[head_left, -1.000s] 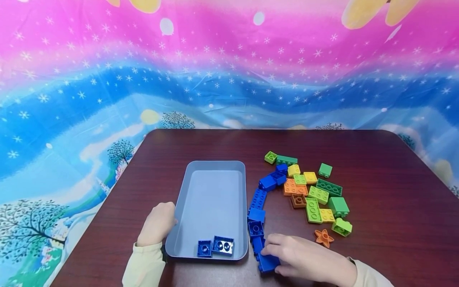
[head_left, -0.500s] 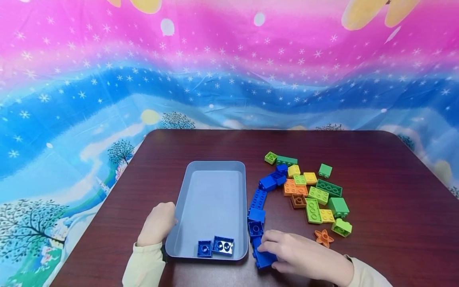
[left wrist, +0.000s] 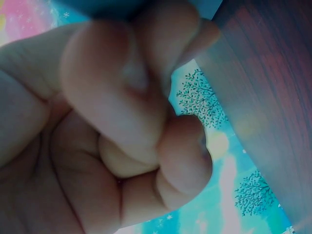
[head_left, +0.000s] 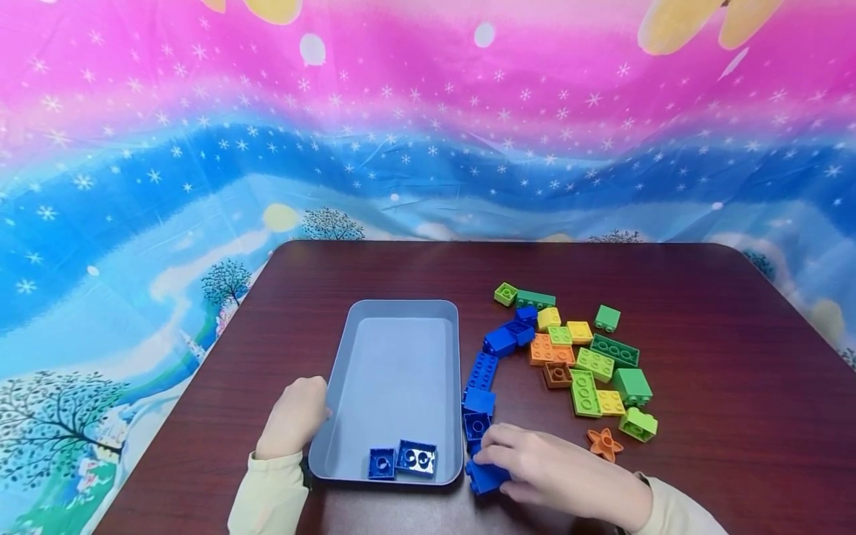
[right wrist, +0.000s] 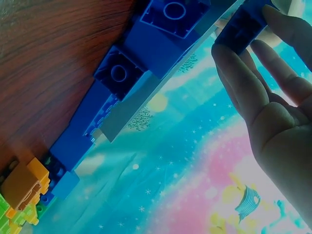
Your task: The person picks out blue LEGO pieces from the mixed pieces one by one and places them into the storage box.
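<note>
In the head view my left hand (head_left: 294, 420) is at the left rim of a grey tray (head_left: 337, 371), its thumb and curled fingers pinching that rim. The left wrist view shows the thumb (left wrist: 107, 78) bent over the fingers, with the tray's dark edge (left wrist: 97, 7) just above. My right hand (head_left: 555, 472) grips a blue building brick (head_left: 484, 478) by the tray's near right corner. Thumb and fingers hold this brick (right wrist: 242, 27) from opposite sides in the right wrist view. Two blue bricks (head_left: 381, 463) lie in the tray's near end.
A line of blue bricks (head_left: 480, 371) runs along the tray's right side. Further right lie green, yellow and orange bricks (head_left: 594, 364) in a loose group, with an orange flower piece (head_left: 605, 444) nearer. Everything stands on a dark brown table (head_left: 722, 357) before a patterned cloth (head_left: 428, 111).
My right hand has slid the gripped blue brick left and slightly away from me, closer to the tray's corner. The left hand and the tray have stayed put.
</note>
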A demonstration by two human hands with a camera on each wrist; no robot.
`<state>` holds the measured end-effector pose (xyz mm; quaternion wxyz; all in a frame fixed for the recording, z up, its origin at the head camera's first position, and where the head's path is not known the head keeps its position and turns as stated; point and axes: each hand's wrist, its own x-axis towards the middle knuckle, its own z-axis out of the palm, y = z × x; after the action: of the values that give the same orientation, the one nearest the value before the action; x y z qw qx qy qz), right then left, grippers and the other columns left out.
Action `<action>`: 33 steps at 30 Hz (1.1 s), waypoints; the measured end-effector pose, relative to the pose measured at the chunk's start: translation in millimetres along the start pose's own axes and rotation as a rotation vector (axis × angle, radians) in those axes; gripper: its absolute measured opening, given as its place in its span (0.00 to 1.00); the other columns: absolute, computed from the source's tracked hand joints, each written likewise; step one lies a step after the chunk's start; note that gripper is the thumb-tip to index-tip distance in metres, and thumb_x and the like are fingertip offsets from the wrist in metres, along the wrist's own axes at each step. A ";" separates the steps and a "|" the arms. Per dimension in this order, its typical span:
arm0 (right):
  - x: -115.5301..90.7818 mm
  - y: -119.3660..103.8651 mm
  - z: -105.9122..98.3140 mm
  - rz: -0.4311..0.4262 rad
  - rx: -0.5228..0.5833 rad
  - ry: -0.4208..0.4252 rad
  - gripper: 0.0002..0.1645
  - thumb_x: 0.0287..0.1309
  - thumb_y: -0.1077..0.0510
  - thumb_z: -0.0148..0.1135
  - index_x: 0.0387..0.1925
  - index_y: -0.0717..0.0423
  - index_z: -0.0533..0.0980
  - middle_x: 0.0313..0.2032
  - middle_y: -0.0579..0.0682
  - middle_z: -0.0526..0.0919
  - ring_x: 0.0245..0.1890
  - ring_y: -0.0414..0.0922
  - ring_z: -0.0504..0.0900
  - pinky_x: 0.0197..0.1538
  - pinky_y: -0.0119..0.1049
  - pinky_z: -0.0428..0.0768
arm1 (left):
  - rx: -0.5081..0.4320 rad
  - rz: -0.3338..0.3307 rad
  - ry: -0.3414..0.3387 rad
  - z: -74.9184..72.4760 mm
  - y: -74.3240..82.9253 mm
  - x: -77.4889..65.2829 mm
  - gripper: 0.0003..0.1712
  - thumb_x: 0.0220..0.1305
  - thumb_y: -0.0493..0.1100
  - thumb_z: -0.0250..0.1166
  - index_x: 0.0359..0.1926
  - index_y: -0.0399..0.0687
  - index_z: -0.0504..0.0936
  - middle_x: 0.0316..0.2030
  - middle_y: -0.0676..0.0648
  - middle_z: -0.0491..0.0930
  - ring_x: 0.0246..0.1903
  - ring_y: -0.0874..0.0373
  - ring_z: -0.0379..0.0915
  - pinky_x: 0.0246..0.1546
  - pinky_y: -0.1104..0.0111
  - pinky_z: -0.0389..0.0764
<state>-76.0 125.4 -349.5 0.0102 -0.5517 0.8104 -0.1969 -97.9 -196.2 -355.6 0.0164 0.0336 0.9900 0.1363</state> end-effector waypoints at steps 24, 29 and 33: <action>18.0 -3.7 -0.1 -0.046 -0.023 0.018 0.20 0.44 0.63 0.66 0.43 0.55 0.75 0.40 0.45 0.72 0.37 0.34 0.72 0.39 0.19 0.70 | -0.013 -0.004 -0.021 -0.5 -0.2 0.4 0.06 0.45 0.26 0.64 0.21 0.32 0.74 0.13 0.46 0.67 0.14 0.58 0.64 0.17 0.67 0.69; 21.3 -4.0 0.7 -0.048 -0.029 0.010 0.20 0.44 0.63 0.66 0.43 0.55 0.75 0.40 0.45 0.72 0.37 0.34 0.72 0.39 0.19 0.70 | -0.011 -0.002 -0.022 -0.3 -0.5 0.7 0.06 0.45 0.26 0.64 0.21 0.32 0.74 0.12 0.47 0.67 0.14 0.58 0.63 0.17 0.67 0.69; 23.2 -3.8 1.8 -0.042 -0.026 0.000 0.19 0.44 0.62 0.66 0.43 0.55 0.75 0.39 0.45 0.72 0.36 0.34 0.72 0.39 0.19 0.70 | -0.009 -0.007 -0.024 -0.6 -0.6 0.7 0.06 0.45 0.26 0.64 0.21 0.32 0.74 0.12 0.47 0.66 0.14 0.59 0.63 0.17 0.67 0.69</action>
<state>-81.3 102.8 -345.3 -0.0009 -0.5685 0.8013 -0.1863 -98.7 -197.0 -355.2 0.0289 0.0319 0.9892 0.1401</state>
